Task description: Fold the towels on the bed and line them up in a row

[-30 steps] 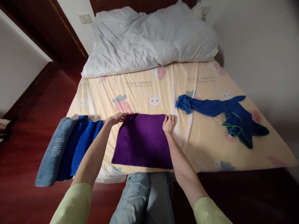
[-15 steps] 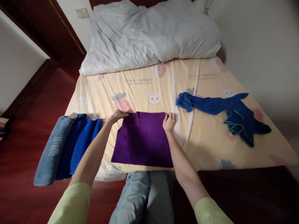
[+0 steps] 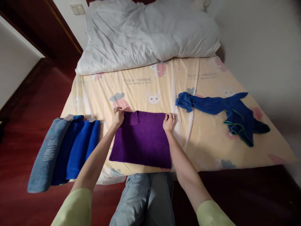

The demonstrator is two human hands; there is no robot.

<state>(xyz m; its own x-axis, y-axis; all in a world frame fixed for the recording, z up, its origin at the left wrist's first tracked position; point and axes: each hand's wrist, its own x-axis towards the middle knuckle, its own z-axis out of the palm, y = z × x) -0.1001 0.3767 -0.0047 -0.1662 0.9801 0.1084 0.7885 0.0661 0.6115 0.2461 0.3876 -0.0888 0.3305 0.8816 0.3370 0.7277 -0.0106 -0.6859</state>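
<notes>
A purple towel (image 3: 143,139) lies flat near the front edge of the bed, with a small flap folded over at its far left corner. At that corner my left hand (image 3: 118,117) is closed, its fingers pinching the cloth. My right hand (image 3: 168,121) grips the far right corner between thumb and fingers. Left of my left arm lie several folded towels: a grey-blue one (image 3: 49,153) with white lettering and bright blue ones (image 3: 78,149) beside it. A crumpled blue towel with green edging (image 3: 216,106) stretches across the bed on the right.
The bed (image 3: 209,138) has a pale yellow sheet printed with rabbits and carrots. A bunched white quilt (image 3: 150,34) fills its far end. A wall (image 3: 254,47) stands close on the right, and dark red floor (image 3: 47,91) shows on the left.
My left hand has turned more upright at the towel's left corner, its fingers now curled in. The right hand keeps its grip. The whole view has shifted slightly.
</notes>
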